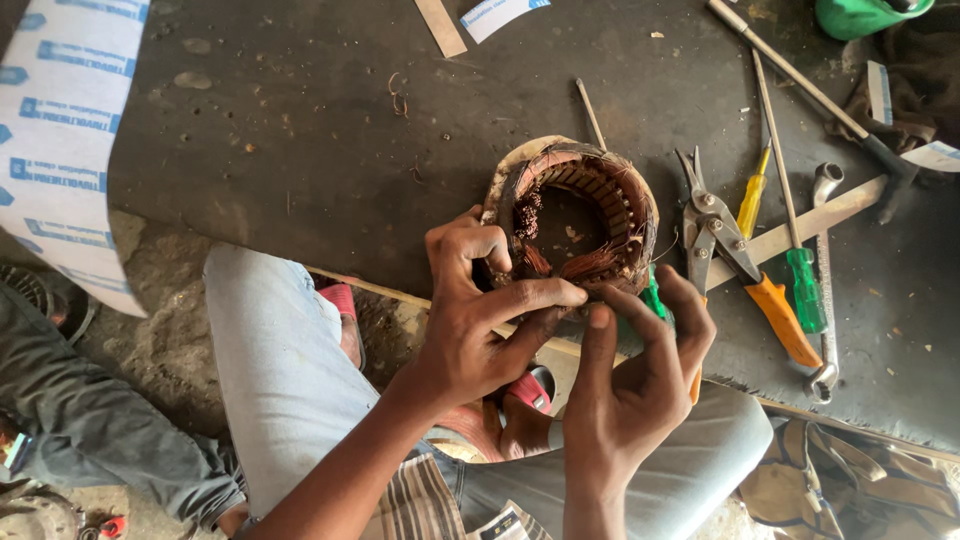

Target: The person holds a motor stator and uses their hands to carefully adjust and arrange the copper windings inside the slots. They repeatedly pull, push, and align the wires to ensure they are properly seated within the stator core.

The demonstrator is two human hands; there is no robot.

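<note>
We see the wound stator [575, 215] sitting at the counter [300, 150] front edge, with bare room to its left and tin snips [715, 235] and screwdrivers [800, 270] close on its right. Our left hand [470, 320] has its grip closed on the stator's near rim; our right hand [640, 380] curls around a green-handled tool [653, 297] beside it.

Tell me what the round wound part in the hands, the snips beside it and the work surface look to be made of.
Stator ring: reddish-brown strands look like bare copper wire, dull and dusty, inside a slotted core that seems to be metal.
Snips: grey, matt blades suggest steel; the orange grip looks like plastic or rubber coating.
Work surface: dark, flat, scuffed sheet, possibly painted board or metal; unclear.
</note>
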